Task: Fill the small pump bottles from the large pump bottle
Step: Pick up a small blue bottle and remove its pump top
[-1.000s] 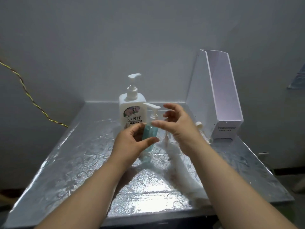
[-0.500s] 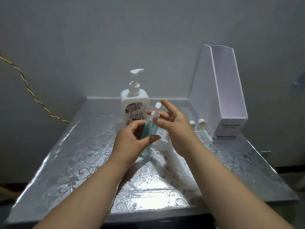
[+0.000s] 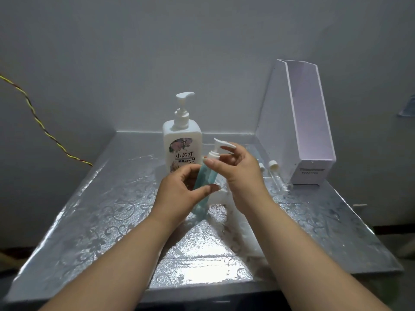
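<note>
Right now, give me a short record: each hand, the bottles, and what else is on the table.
left hand: grips small bottle body
right hand: pinches its pump at the collar
small bottle: teal, tilted, pump on
large bottle: upright behind, untouched
other: clear bottles lying by file holder, on table

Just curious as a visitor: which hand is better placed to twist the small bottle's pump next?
The right hand: its fingers pinch the collar of the pump, while the left hand grips the bottle by its body, steadying it.
</note>
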### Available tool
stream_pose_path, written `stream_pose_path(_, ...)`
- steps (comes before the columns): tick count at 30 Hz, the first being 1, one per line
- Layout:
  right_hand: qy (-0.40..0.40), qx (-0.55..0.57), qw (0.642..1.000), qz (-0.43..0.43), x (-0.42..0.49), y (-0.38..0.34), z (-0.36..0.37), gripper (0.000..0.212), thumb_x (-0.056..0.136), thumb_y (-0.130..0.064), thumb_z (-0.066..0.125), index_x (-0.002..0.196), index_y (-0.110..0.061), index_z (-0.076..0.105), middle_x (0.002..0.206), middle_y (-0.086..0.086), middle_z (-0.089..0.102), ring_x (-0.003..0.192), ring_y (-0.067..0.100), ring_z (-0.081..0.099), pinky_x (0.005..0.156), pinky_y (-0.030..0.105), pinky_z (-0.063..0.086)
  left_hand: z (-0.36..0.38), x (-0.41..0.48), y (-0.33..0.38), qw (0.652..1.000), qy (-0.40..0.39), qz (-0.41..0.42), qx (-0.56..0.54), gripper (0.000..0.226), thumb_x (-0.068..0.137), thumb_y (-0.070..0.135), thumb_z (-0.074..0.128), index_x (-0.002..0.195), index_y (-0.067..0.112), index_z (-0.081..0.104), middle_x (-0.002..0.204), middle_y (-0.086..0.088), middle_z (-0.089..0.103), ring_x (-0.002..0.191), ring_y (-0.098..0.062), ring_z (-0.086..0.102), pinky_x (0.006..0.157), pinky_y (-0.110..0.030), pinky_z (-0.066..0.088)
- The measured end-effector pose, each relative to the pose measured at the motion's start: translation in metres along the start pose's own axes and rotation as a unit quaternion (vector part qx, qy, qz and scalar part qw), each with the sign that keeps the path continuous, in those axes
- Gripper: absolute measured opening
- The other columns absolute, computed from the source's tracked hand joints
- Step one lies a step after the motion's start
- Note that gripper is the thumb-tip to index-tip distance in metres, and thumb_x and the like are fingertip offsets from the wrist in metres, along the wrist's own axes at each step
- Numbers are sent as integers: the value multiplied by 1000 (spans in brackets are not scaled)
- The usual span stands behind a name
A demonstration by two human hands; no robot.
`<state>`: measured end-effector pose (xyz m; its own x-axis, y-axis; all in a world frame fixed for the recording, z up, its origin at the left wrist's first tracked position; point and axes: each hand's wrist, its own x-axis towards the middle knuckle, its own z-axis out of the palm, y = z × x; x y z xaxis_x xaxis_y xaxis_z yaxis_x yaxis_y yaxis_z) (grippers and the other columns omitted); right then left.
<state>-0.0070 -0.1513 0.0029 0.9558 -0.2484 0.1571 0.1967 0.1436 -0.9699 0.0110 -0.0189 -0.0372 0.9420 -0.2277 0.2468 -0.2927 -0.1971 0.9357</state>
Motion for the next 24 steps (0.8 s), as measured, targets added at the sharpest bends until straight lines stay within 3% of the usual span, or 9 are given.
stream_pose_path(5, 11, 66, 998, -18, 2, -11, -2, 29, 78, 4, 70, 92, -16, 55, 99, 15, 69, 90, 21, 68, 74, 17, 54, -1, 2, -3, 1000, -2, -15, 13, 51, 56, 37, 84, 104, 27, 67, 92, 12, 73, 85, -1, 68, 82, -32, 58)
stream_pose_path(10, 60, 38, 995, -73, 5, -24, -4, 28, 74, 4, 74, 83, -16, 58, 74, -3, 65, 68, 5, 64, 65, 11, 52, -3, 4, -6, 999, 14, -15, 46, 52, 61, 32, 86, 109, 28, 66, 101, 13, 70, 95, -4, 65, 91, -32, 54)
stream_pose_path(15, 84, -2, 992, -94, 10, -35, -7, 27, 74, 1, 77, 81, -18, 58, 76, -3, 63, 74, 10, 62, 66, 15, 53, -4, 5, -8, 997, 34, -14, 69, 54, 62, 29, 86, 112, 25, 66, 107, 9, 69, 99, -7, 64, 93, -31, 53)
stream_pose_path(18, 77, -41, 992, -92, 12, -39, -4, 28, 73, 1, 77, 80, -17, 58, 74, -2, 62, 74, 13, 61, 71, 20, 53, -4, 5, -7, 996, 44, -5, 83, 50, 64, 25, 86, 111, 25, 67, 107, 11, 68, 99, -6, 63, 89, -22, 50)
stream_pose_path(21, 52, -107, 989, -93, 14, -44, -1, 30, 73, 1, 78, 77, -18, 55, 74, 1, 59, 76, 16, 59, 72, 23, 52, -5, 4, -6, 991, 58, 21, 120, 47, 64, 20, 86, 108, 26, 68, 104, 14, 63, 93, 3, 56, 78, -1, 40)
stream_pose_path(24, 39, -200, 973, -104, 18, -49, 0, 31, 72, -3, 79, 73, -23, 55, 75, 1, 61, 78, 18, 62, 81, 35, 56, -6, 5, -5, 985, 71, 37, 155, 48, 65, 19, 86, 108, 26, 67, 103, 15, 59, 89, 4, 52, 72, 6, 34)
